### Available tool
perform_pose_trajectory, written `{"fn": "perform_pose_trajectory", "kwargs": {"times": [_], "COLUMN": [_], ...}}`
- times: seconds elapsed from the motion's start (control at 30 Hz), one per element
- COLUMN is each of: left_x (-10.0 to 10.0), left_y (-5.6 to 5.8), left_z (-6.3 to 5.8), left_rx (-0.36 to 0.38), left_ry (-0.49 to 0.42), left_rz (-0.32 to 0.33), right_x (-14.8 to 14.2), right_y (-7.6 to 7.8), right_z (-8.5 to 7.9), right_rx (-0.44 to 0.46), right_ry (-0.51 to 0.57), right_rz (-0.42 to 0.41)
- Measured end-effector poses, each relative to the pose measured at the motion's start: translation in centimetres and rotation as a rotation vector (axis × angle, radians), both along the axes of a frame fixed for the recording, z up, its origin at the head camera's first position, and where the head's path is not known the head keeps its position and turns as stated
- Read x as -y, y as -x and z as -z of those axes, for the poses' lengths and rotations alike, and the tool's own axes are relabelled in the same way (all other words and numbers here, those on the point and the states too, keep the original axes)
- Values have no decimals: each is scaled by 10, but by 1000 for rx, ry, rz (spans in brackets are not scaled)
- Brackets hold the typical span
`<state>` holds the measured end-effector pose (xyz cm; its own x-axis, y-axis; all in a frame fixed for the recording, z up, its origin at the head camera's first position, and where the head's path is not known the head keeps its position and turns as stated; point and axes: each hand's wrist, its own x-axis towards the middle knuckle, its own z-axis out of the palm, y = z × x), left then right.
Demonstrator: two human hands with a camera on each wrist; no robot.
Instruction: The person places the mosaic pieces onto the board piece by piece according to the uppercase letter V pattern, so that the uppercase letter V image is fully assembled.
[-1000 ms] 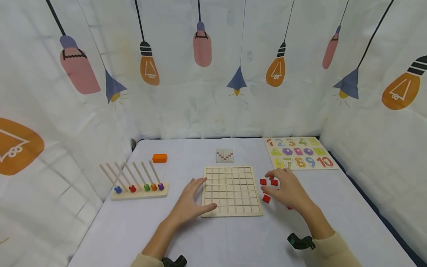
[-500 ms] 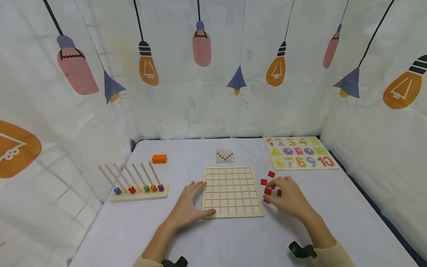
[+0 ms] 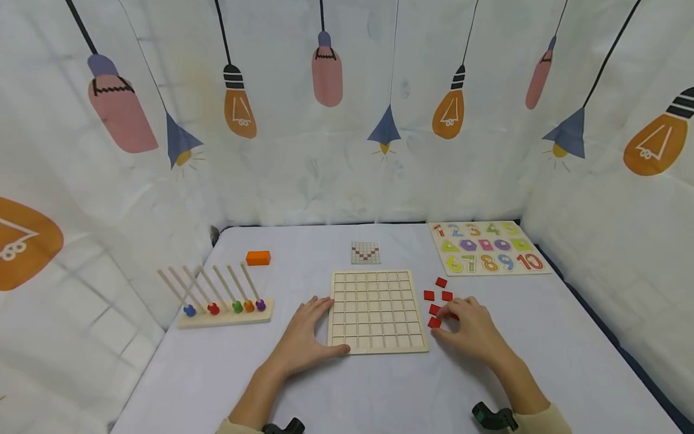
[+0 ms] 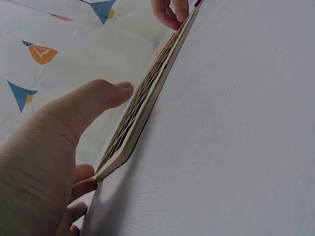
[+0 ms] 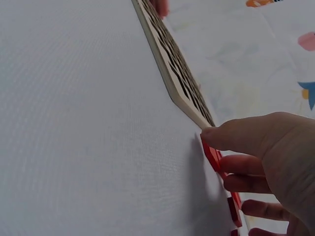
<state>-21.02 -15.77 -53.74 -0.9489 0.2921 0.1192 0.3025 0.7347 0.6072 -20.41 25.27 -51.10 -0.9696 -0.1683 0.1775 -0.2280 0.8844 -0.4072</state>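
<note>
A pale wooden grid board (image 3: 377, 311) lies flat on the white table. My left hand (image 3: 303, 337) rests at its left side, fingers fairly straight along the edge and thumb over the near left corner. To the board's right, my right hand (image 3: 474, 331) is low over several small red square tiles (image 3: 429, 295). Its thumb and index finger pinch the nearest red tile (image 3: 434, 322) at the table surface. In the right wrist view the thumb tip meets one end of that red tile (image 5: 210, 155). The right fingers partly hide another tile.
Behind the board lies a small pattern card (image 3: 365, 253). A number-and-shape board (image 3: 490, 248) is at the back right. On the left stand a peg rack (image 3: 225, 316) with coloured beads and an orange block (image 3: 258, 258). White printed cloth walls surround the table.
The right hand has moved toward me, and more red tiles show beyond it. A tile now sits between its thumb and index finger. The left hand has barely shifted.
</note>
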Motion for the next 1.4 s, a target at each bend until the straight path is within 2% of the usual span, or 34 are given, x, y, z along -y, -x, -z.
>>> {"fn": "perform_pose_trajectory", "kwargs": {"times": [0.3, 0.53, 0.63, 1.07, 1.4], "left_x": [-1, -2, -2, 1, 2], "left_y": [0, -3, -4, -3, -3], "left_z": [0, -1, -2, -1, -1], "left_rx": [-34, 9, 5, -4, 11], "left_ry": [19, 52, 49, 57, 47], "left_rz": [0, -9, -7, 1, 3], "right_x": [0, 1, 2, 4, 10], "right_y": [0, -1, -1, 0, 5], "right_z": [8, 12, 12, 8, 2], "right_rx": [-16, -40, -48, -79, -102], "right_ry": [3, 43, 56, 122, 137], "right_rz": [20, 8, 13, 24, -1]}}
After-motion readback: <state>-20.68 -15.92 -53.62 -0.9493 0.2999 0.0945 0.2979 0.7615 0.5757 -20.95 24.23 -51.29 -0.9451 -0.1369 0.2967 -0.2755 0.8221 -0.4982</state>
